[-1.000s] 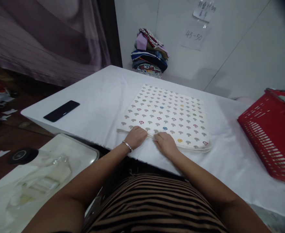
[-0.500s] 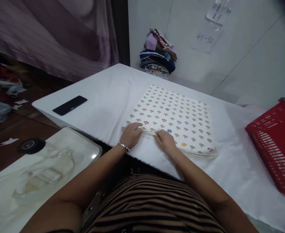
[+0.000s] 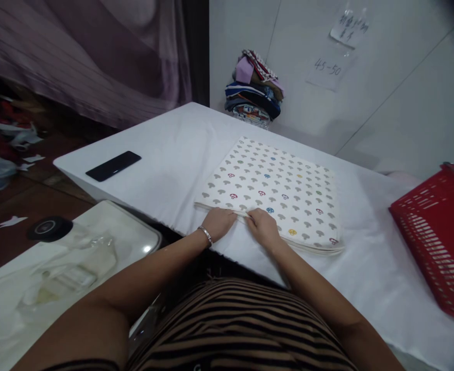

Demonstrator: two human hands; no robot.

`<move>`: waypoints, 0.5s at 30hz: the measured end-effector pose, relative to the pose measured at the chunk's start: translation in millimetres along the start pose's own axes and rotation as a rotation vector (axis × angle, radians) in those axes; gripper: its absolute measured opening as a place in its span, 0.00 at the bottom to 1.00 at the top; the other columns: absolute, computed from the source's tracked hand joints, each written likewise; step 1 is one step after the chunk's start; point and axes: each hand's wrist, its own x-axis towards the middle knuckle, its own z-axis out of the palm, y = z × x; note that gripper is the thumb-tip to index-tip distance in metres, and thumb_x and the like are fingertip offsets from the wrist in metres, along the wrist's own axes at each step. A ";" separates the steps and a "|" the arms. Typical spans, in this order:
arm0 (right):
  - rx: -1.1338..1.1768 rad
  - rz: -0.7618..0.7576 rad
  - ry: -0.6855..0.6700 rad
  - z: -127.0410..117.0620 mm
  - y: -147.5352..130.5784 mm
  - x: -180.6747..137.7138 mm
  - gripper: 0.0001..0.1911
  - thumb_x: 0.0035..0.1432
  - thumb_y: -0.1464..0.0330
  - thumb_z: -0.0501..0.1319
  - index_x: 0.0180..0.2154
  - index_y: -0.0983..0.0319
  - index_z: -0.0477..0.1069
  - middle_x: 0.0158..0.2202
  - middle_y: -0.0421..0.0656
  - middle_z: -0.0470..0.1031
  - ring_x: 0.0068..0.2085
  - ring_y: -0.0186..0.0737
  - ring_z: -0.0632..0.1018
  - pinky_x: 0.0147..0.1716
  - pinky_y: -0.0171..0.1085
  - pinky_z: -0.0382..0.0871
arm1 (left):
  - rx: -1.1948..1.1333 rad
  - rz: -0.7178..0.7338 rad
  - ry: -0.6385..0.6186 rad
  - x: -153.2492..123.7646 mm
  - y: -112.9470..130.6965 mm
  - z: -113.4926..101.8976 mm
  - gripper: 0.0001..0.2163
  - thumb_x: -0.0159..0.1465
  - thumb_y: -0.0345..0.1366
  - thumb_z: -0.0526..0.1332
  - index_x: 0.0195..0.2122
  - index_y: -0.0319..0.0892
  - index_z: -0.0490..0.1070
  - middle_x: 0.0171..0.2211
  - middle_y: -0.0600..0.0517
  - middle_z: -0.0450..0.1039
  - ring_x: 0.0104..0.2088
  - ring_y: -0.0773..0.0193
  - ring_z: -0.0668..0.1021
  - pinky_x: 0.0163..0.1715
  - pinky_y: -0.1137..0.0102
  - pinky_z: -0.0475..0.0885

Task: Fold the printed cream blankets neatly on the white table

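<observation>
A folded white cloth (image 3: 273,180) printed with grey and coloured mushrooms lies flat on the white-covered table (image 3: 165,170). Its layered near edge faces me. My left hand (image 3: 219,222), with a bracelet at the wrist, is closed on that edge, left of its middle. Right beside it, my right hand (image 3: 263,226) pinches the same edge, thumb and fingers closed around the layers. The fingertips of both hands are partly hidden by the cloth and the hands themselves.
A black phone (image 3: 113,166) lies on the table's left part. Folded clothes (image 3: 253,93) are stacked at the back by the wall. To the right stands a red plastic basket (image 3: 439,232). Lower left, a white surface (image 3: 106,216) holds a round black object (image 3: 50,228) and clear plastic.
My left hand has slid right along the cloth's near edge, close to my right hand, and its fingers have come off the top face. The right hand keeps its grip.
</observation>
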 end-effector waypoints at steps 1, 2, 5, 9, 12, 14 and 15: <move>-0.013 -0.004 0.002 0.4 -0.7 -0.6 0.11 0.63 0.66 0.51 0.41 0.60 0.69 0.38 0.44 0.72 0.41 0.40 0.70 0.39 0.36 0.62 | 0.003 0.009 -0.003 0.3 -0.7 1.0 0.09 0.63 0.31 0.52 0.30 0.39 0.72 0.28 0.48 0.73 0.30 0.61 0.74 0.28 0.67 0.62; -0.029 -0.009 0.005 0.8 -1.3 -1.4 0.11 0.63 0.66 0.51 0.42 0.60 0.69 0.38 0.45 0.71 0.41 0.40 0.70 0.39 0.36 0.62 | 0.005 0.017 -0.006 -0.1 -1.5 1.7 0.09 0.63 0.30 0.52 0.30 0.39 0.71 0.28 0.48 0.72 0.30 0.61 0.74 0.28 0.67 0.62; -0.075 -0.046 0.026 2.4 -3.6 -4.4 0.11 0.63 0.67 0.50 0.42 0.61 0.70 0.37 0.46 0.71 0.41 0.42 0.69 0.39 0.37 0.61 | 0.013 0.037 0.009 -4.6 -4.3 1.6 0.08 0.63 0.31 0.52 0.31 0.39 0.70 0.27 0.49 0.72 0.29 0.62 0.74 0.28 0.67 0.62; -0.093 -0.117 0.037 2.3 -7.2 -8.8 0.12 0.63 0.68 0.49 0.42 0.61 0.70 0.38 0.47 0.69 0.41 0.43 0.67 0.40 0.39 0.60 | -0.013 0.034 0.054 -12.0 -6.2 -2.5 0.09 0.64 0.33 0.50 0.32 0.40 0.69 0.28 0.49 0.71 0.29 0.63 0.74 0.28 0.67 0.62; -0.108 -0.144 0.025 1.6 -9.4 -10.0 0.11 0.62 0.65 0.51 0.42 0.61 0.69 0.39 0.48 0.68 0.41 0.44 0.66 0.41 0.40 0.60 | -0.042 0.002 0.044 -13.0 -5.6 -3.9 0.10 0.65 0.34 0.50 0.33 0.40 0.69 0.29 0.49 0.71 0.30 0.63 0.74 0.29 0.68 0.63; -0.125 -0.147 0.025 2.0 -9.9 -9.1 0.11 0.62 0.64 0.52 0.41 0.62 0.69 0.39 0.48 0.68 0.41 0.44 0.66 0.40 0.40 0.60 | -0.055 -0.013 0.040 -12.3 -5.2 -3.0 0.11 0.65 0.34 0.49 0.33 0.40 0.70 0.29 0.49 0.72 0.30 0.63 0.74 0.30 0.68 0.64; -0.135 -0.145 0.026 2.5 -9.8 -8.3 0.11 0.62 0.65 0.52 0.41 0.62 0.69 0.38 0.48 0.68 0.41 0.44 0.66 0.40 0.40 0.60 | -0.062 -0.018 0.041 -12.0 -5.3 -2.2 0.11 0.65 0.35 0.49 0.33 0.40 0.70 0.29 0.50 0.72 0.30 0.63 0.74 0.30 0.68 0.64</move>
